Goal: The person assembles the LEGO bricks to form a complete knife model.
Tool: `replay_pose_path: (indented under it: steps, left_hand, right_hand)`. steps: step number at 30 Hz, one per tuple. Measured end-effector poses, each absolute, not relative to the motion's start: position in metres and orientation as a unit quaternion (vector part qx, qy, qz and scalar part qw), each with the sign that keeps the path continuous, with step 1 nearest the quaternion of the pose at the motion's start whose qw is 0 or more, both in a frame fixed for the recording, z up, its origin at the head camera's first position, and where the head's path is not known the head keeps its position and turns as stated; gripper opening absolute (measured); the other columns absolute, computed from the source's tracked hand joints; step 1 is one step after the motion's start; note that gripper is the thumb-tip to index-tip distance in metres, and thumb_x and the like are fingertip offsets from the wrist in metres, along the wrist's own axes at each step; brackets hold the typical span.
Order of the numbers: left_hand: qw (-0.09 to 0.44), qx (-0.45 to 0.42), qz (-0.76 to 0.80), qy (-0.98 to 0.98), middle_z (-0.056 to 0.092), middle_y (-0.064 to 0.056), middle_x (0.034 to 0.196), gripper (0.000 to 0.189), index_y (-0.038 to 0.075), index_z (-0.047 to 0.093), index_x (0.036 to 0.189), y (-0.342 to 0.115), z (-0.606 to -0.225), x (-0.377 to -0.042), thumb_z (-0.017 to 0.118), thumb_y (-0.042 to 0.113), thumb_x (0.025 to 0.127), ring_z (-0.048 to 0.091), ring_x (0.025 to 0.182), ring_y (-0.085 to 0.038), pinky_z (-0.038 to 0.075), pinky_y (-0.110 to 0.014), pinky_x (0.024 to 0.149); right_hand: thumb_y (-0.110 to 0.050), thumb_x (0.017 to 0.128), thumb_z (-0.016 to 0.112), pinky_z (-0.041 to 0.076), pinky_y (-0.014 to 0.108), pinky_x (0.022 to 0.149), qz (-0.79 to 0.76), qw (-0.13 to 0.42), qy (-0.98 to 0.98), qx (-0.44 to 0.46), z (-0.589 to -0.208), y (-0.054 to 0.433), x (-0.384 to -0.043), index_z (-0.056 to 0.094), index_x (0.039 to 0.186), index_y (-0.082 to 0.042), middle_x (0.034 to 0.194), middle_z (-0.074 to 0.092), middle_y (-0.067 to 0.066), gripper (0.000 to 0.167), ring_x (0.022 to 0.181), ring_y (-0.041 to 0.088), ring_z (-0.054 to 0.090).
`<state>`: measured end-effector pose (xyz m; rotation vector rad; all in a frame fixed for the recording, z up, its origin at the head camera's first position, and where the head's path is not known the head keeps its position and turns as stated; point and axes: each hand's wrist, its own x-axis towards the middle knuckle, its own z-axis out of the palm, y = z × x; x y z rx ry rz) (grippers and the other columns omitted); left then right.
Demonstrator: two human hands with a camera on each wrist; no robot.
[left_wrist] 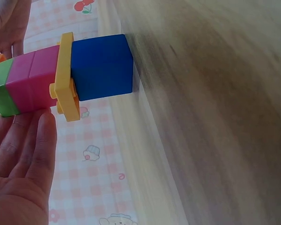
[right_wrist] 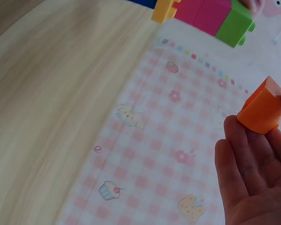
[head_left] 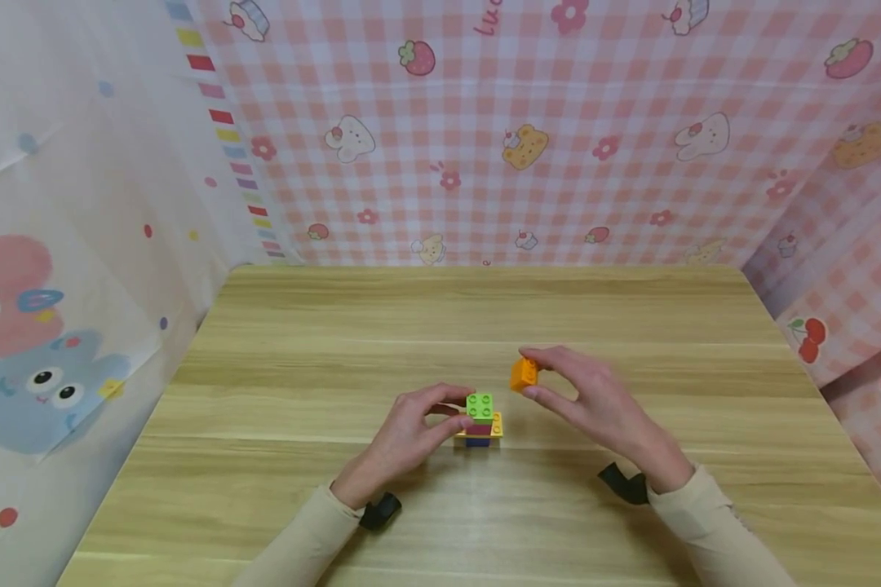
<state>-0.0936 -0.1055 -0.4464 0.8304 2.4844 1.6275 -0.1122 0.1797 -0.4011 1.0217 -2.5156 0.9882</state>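
Observation:
A small upright tower of toy building bricks stands on the wooden table. From the bottom it has blue bricks (left_wrist: 102,68), a yellow plate (left_wrist: 65,79), pink bricks (left_wrist: 33,77) and a lime-green brick (head_left: 480,405) on top. My left hand (head_left: 411,424) pinches the tower near its top, thumb in front and fingers behind. Up to the right of the tower, apart from it, my right hand (head_left: 604,403) pinches an orange brick (head_left: 524,375) between thumb and fingertips. In the right wrist view the orange brick (right_wrist: 262,108) is tilted, one smooth side showing.
The wood-grain table (head_left: 323,326) reaches back to a pink checked cloth (head_left: 448,122) hung behind it. A pale printed cloth (head_left: 81,204) hangs on the left side. Dark straps (head_left: 380,512) show by both wrists.

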Motion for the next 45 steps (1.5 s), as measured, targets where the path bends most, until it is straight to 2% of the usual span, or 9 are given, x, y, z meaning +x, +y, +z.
replay_pose_path:
  steps: [7, 15, 27, 39, 45]
  left_hand:
    - [0.017, 0.285, 0.524, 0.802, 0.073, -0.01, 0.121, 0.034, 0.002, 0.068, 0.128, -0.106, -0.447, -0.094, 0.074, 0.016, 0.097, 0.071, 0.105, -0.021, 0.059, -0.036, 0.093]
    - [0.019, 0.279, 0.517, 0.809, 0.073, -0.008, 0.122, 0.035, 0.003, 0.068, 0.129, -0.106, -0.446, -0.094, 0.074, 0.016, 0.097, 0.07, 0.107, -0.018, 0.059, -0.034, 0.093]
    - [0.008, 0.291, 0.506, 0.812, 0.073, -0.008, 0.123, 0.035, 0.004, 0.069, 0.13, -0.107, -0.447, -0.094, 0.072, 0.017, 0.098, 0.071, 0.107, -0.019, 0.059, -0.033, 0.093]
    - [0.001, 0.294, 0.499, 0.815, 0.072, -0.013, 0.125, 0.035, 0.001, 0.069, 0.129, -0.109, -0.446, -0.093, 0.073, 0.016, 0.098, 0.073, 0.104, -0.026, 0.06, -0.043, 0.093]
    - [-0.001, 0.292, 0.495, 0.818, 0.072, -0.014, 0.126, 0.035, 0.0, 0.069, 0.128, -0.109, -0.446, -0.093, 0.074, 0.015, 0.098, 0.074, 0.103, -0.026, 0.059, -0.043, 0.094]
  right_hand:
    - [-0.011, 0.089, 0.082, 0.061, 0.046, 0.088, 0.34, 0.136, -0.846, 0.388, -0.4, 0.17, -0.11, 0.064, 0.136, -0.005, 0.124, 0.072, 0.005, 0.05, 0.105, 0.021, 0.071]
    - [-0.015, 0.09, 0.082, 0.061, 0.044, 0.089, 0.344, 0.129, -0.836, 0.407, -0.4, 0.159, -0.108, 0.064, 0.136, -0.004, 0.128, 0.071, 0.009, 0.05, 0.108, 0.022, 0.071]
    - [-0.015, 0.09, 0.082, 0.06, 0.043, 0.092, 0.356, 0.092, -0.834, 0.412, -0.401, 0.143, -0.106, 0.067, 0.13, -0.003, 0.123, 0.072, 0.006, 0.045, 0.11, 0.021, 0.07]
    - [-0.016, 0.093, 0.079, 0.06, 0.044, 0.093, 0.344, 0.076, -0.831, 0.43, -0.402, 0.135, -0.106, 0.067, 0.133, -0.005, 0.127, 0.071, 0.006, 0.044, 0.113, 0.022, 0.069]
    - [-0.015, 0.093, 0.079, 0.06, 0.042, 0.092, 0.345, 0.08, -0.83, 0.431, -0.403, 0.133, -0.106, 0.067, 0.132, -0.002, 0.126, 0.071, 0.008, 0.043, 0.112, 0.022, 0.07]
